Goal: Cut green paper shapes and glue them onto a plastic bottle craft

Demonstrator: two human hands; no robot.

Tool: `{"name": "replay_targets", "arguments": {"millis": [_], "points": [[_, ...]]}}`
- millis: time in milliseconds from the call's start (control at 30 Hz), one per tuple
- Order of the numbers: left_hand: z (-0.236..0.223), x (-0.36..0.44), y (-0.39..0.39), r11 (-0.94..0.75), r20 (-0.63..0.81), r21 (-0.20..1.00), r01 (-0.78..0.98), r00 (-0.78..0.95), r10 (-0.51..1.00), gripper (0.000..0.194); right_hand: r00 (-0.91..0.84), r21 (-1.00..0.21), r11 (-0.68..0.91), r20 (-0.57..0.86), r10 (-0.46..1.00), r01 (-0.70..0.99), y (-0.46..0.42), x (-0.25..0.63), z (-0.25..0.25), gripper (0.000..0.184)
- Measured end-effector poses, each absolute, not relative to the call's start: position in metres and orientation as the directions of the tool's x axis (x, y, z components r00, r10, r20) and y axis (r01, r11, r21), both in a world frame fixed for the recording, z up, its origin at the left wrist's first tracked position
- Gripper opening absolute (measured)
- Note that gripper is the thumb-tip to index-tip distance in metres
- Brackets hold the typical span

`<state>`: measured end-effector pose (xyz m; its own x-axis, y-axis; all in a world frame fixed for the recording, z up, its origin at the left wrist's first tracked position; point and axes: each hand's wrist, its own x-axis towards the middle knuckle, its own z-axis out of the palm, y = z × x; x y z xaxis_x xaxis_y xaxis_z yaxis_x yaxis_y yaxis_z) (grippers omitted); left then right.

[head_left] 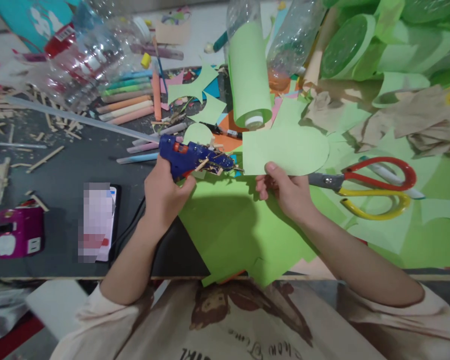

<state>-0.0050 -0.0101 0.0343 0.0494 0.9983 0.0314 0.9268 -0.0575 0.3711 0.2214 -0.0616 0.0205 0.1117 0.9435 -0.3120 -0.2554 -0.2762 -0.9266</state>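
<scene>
My left hand (165,192) is wrapped round the handle of a blue glue gun (189,156), with a long clear glue stick (86,119) poking out of its back. Bits of wood cling to the gun's front, and its tip points right. Between thumb and fingers, my right hand (287,190) pinches a light green paper cutout (288,150) with one rounded end. The gun's tip is close to the cutout's straight left edge; whether they touch I cannot tell. Just beyond lies a plastic bottle (249,75) wrapped in light green paper, its white cap facing me.
Scissors (333,181) with red and yellow handles lie right of my right hand. Bright green sheets (225,225) cover the table below my hands. A phone (99,222) and a purple power adapter (20,232) are at left. Crumpled brown paper (408,117) and green-wrapped bottles sit at back right.
</scene>
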Motion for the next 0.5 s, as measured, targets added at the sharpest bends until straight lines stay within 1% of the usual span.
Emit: {"name": "replay_targets", "arguments": {"millis": [167,333,500], "points": [[0.0349,-0.0072,-0.0089,-0.081,0.069,0.391,0.917,0.059,0.996,0.055,0.11,-0.92,-0.28,-0.319,0.941,-0.274,-0.0616,0.2214,0.0205,0.044],[0.0351,-0.0085,-0.0069,-0.04,0.046,0.393,0.918,0.024,0.999,0.049,0.095,-0.921,-0.274,-0.31,0.946,-0.276,-0.0621,0.2219,0.0204,0.042],[0.0364,-0.009,-0.0057,-0.008,0.045,0.395,0.919,-0.011,0.999,0.05,0.081,-0.928,-0.265,-0.295,0.952,-0.262,-0.0644,0.2228,0.02,0.041]]}}
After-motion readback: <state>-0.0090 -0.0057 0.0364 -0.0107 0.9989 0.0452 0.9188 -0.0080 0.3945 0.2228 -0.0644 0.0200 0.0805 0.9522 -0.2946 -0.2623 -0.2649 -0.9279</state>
